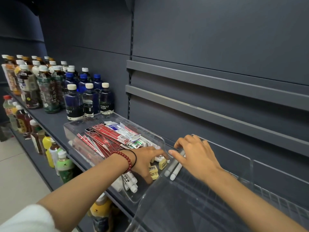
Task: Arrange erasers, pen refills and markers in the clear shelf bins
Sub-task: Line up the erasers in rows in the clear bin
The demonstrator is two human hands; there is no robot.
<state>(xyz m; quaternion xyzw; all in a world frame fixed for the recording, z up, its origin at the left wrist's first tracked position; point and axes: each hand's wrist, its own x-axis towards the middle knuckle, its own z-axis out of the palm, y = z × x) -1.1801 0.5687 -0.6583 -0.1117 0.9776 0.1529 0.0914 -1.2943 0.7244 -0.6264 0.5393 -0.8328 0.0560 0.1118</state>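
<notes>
While the right hand [195, 154] reaches over the near left corner of an empty clear plastic shelf bin [167, 206], its thumb lies across two white cylinder markers [174, 168] and its bent fingers cover their far ends, so it holds them in a loose grip. The markers are tilted along the left wall of this bin, and their capped near ends stick out below the thumb. Just left of this grip, behind the wall, the left hand [147, 162] is down inside a second clear plastic bin [80, 124]. Its fingers are curled downward, but I cannot tell if they hold anything. Small yellow block erasers [162, 164] lie between the two hands. More white markers [130, 183] lie under the left wrist, which wears a red bead bracelet [123, 156]. Beyond the left hand lie red flat packets of pen refills [107, 139]. Further left on the dark grey metal shelf [50, 118] stand dark bottles with cream caps [90, 101]
</notes>
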